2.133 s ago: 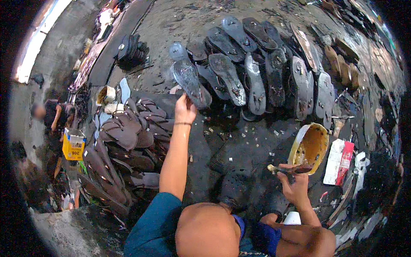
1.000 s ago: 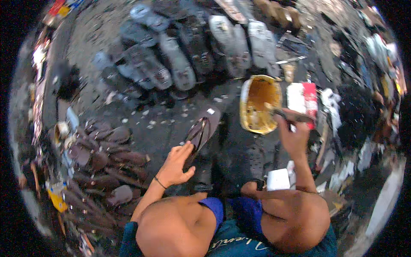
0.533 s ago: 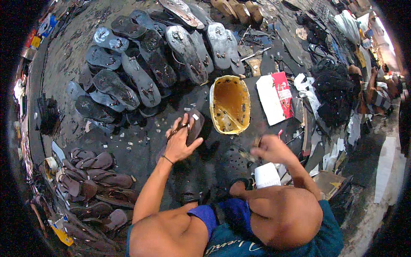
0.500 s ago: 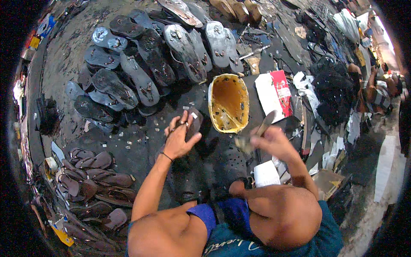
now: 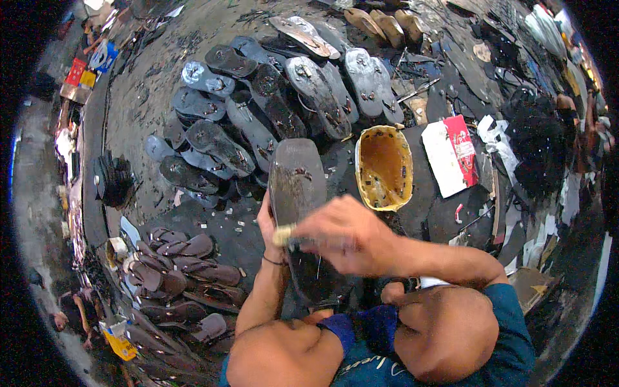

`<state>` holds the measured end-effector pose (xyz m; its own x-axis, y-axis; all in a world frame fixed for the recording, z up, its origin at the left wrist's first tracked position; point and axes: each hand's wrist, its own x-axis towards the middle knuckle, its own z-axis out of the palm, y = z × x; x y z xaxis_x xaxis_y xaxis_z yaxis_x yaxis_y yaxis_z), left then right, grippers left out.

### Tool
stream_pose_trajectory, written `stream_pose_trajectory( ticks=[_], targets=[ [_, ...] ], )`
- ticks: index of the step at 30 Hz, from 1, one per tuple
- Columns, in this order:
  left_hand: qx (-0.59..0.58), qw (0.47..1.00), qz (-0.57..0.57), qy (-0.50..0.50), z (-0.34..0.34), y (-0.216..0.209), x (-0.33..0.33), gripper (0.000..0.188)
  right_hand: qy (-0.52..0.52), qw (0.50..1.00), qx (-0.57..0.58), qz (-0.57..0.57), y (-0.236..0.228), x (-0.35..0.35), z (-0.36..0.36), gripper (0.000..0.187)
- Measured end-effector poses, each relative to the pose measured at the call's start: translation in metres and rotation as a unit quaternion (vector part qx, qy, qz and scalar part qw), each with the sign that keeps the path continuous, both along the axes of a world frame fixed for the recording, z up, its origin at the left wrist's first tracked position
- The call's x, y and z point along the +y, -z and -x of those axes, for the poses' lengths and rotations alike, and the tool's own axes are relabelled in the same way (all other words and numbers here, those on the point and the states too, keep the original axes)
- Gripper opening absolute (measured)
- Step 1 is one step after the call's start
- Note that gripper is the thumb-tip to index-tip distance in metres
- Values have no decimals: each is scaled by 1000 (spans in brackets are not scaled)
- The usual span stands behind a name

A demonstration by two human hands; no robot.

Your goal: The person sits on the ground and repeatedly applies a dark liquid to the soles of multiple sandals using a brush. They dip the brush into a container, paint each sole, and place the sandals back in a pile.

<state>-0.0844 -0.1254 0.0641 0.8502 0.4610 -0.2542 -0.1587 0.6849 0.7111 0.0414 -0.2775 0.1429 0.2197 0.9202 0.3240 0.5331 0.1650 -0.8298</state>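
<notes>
A dark flip-flop sole (image 5: 298, 171) stands out in front of me, its long flat face turned up and partly shiny. My left hand (image 5: 265, 222) grips it by its left edge, with most of the fingers hidden behind it. Across the middle of the sole reaches my right hand (image 5: 351, 233), closed round a brush and blurred by motion. The pale bristles of the brush (image 5: 284, 235) touch the sole near its left edge, while the handle is mostly hidden by the hand. To the right stands a tub of amber glue (image 5: 385, 161) with a yellowish, crusted rim.
Many dark soles (image 5: 219, 147) lie in rows beyond my hands. A pile of brown flip-flops (image 5: 187, 264) is at the left. Right of the tub lies a red and white carton (image 5: 448, 157), with black scraps (image 5: 532, 138) farther right. Wooden shoe lasts (image 5: 385, 27) sit at the back.
My left hand has raised the sole from low near the ground. My right hand has swung left from beside the tub, bringing the brush onto the sole. The whole view has shifted.
</notes>
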Motion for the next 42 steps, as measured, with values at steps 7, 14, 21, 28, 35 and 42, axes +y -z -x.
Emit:
stream_pose_trajectory(
  ticks=[7,14,21,28,35,42],
  targets=[
    [-7,997,66,-29,13,-10,-7,61,243,948,185,89,3,24,-93,22],
    [-27,993,114,-15,8,9,-9,68,24,999,40,12,-4,-20,7,28],
    [-11,990,140,-18,1,-28,-30,67,269,950,150,45,11,34,-99,18],
    [52,996,69,-26,15,7,-7,79,253,964,84,-12,31,28,-98,23],
    [-116,982,128,-77,45,48,46,71,-11,996,70,60,40,-30,15,23],
    [276,952,100,-86,120,80,16,61,363,858,-247,268,115,-57,-93,24]
  ],
)
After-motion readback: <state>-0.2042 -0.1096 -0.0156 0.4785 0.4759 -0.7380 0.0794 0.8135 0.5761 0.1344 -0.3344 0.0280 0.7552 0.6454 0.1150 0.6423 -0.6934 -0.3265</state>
